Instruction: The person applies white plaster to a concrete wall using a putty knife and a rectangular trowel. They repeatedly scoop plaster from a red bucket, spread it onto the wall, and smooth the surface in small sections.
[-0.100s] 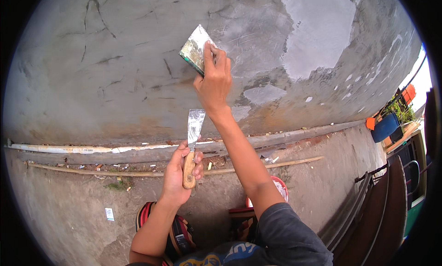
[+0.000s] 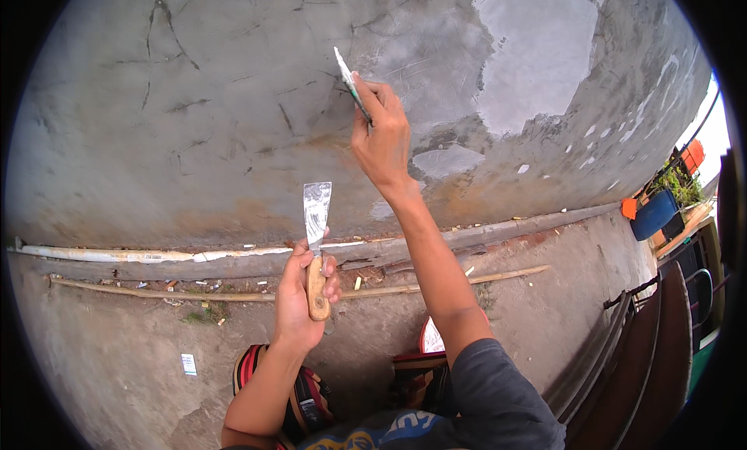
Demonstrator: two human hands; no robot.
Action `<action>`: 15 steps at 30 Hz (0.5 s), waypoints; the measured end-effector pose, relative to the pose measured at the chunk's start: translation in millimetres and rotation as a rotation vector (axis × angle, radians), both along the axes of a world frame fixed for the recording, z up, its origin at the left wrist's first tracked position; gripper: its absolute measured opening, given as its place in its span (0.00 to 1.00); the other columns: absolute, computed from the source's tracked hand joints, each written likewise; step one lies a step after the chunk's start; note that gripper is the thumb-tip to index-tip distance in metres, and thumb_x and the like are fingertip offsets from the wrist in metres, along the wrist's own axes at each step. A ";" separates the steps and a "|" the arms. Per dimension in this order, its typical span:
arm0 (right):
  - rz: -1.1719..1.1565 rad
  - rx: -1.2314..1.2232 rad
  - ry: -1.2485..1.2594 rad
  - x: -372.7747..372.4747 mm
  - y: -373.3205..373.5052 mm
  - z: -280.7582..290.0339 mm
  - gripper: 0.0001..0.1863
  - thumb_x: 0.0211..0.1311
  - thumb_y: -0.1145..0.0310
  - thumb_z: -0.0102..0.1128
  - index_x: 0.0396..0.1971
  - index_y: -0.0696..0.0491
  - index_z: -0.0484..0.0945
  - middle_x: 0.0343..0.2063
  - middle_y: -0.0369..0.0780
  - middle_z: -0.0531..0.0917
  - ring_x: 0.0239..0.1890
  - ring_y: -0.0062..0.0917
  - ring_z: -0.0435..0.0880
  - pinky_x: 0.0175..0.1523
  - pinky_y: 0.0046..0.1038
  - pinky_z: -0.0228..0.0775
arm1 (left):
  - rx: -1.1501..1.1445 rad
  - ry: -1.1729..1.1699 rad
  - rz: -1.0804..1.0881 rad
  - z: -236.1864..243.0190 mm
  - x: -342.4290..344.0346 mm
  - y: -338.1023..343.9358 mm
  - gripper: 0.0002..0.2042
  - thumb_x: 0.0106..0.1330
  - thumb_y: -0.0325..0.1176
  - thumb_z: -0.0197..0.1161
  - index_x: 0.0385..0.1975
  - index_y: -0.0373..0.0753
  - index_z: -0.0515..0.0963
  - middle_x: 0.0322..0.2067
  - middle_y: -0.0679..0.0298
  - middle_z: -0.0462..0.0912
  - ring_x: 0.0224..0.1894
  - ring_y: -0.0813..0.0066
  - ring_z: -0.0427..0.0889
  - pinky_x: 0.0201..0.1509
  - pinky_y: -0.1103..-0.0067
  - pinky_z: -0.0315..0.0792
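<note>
My left hand [image 2: 302, 294] is closed round the wooden handle of a putty knife [image 2: 317, 216], its blade pointing up and smeared with white filler. My right hand [image 2: 383, 135] is raised at the grey wall [image 2: 226, 107] and pinches a flat, green-edged spreader [image 2: 352, 82]. That spreader is turned nearly edge-on, with white filler along its tip. Whether it touches the wall I cannot tell. To the right of this hand, pale filler patches [image 2: 537, 57] cover part of the wall, and dark cracks run to its left.
Below my right arm stands a red-rimmed bucket [image 2: 432, 337] with white filler, partly hidden. A white pipe [image 2: 117, 254] and a long wooden pole [image 2: 241, 297] lie along the wall's foot. Brown boards [image 2: 646, 356] stand at right, a blue barrel [image 2: 654, 215] beyond them.
My right hand has moved slightly right and turned the spreader from its broad face to nearly edge-on. The putty knife in my left hand has shifted a little left.
</note>
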State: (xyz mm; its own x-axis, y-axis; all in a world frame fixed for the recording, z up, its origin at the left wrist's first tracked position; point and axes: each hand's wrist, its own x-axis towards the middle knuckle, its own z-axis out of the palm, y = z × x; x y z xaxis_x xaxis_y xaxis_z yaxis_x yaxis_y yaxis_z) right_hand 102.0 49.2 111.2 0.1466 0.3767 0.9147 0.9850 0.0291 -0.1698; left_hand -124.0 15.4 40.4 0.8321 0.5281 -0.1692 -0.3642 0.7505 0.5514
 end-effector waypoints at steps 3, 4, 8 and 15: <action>-0.143 0.195 -0.007 27.4 -35.7 41.1 0.29 0.50 0.86 0.57 0.57 0.57 0.76 0.42 0.43 0.77 0.44 0.38 0.76 0.45 0.38 0.71 | 0.046 -0.010 0.068 4.1 -7.9 -1.3 0.21 0.70 0.40 0.45 0.61 0.43 0.67 0.26 0.71 0.67 0.21 0.84 0.64 0.25 0.83 0.62; -0.259 0.271 -0.061 35.1 -39.1 50.1 0.29 0.51 0.86 0.57 0.58 0.57 0.76 0.42 0.43 0.77 0.44 0.38 0.76 0.45 0.38 0.71 | 0.040 -0.009 0.105 2.0 -8.6 0.3 0.20 0.71 0.40 0.44 0.60 0.43 0.67 0.27 0.70 0.68 0.21 0.83 0.64 0.26 0.83 0.62; -0.552 0.307 -0.029 47.4 -8.2 40.1 0.29 0.52 0.84 0.59 0.58 0.58 0.75 0.42 0.40 0.75 0.44 0.34 0.75 0.44 0.33 0.71 | 0.035 0.014 0.215 2.4 -5.4 2.8 0.20 0.72 0.42 0.43 0.60 0.44 0.67 0.27 0.70 0.67 0.21 0.84 0.64 0.26 0.83 0.62; -0.220 0.118 -0.072 -15.0 31.2 -2.6 0.40 0.39 0.87 0.62 0.61 0.51 0.75 0.44 0.38 0.77 0.44 0.32 0.75 0.42 0.33 0.72 | 0.059 0.045 0.374 1.9 -9.1 9.5 0.21 0.73 0.44 0.41 0.61 0.43 0.66 0.28 0.71 0.67 0.22 0.84 0.64 0.25 0.84 0.61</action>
State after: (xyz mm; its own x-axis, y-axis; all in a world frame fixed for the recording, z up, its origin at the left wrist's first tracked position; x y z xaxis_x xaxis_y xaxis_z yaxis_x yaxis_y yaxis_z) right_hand 87.0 80.4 108.6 0.1460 0.2329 0.9615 0.9792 -0.1722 -0.1070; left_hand -133.1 24.8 42.3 0.5727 0.8037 -0.1615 -0.5814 0.5371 0.6112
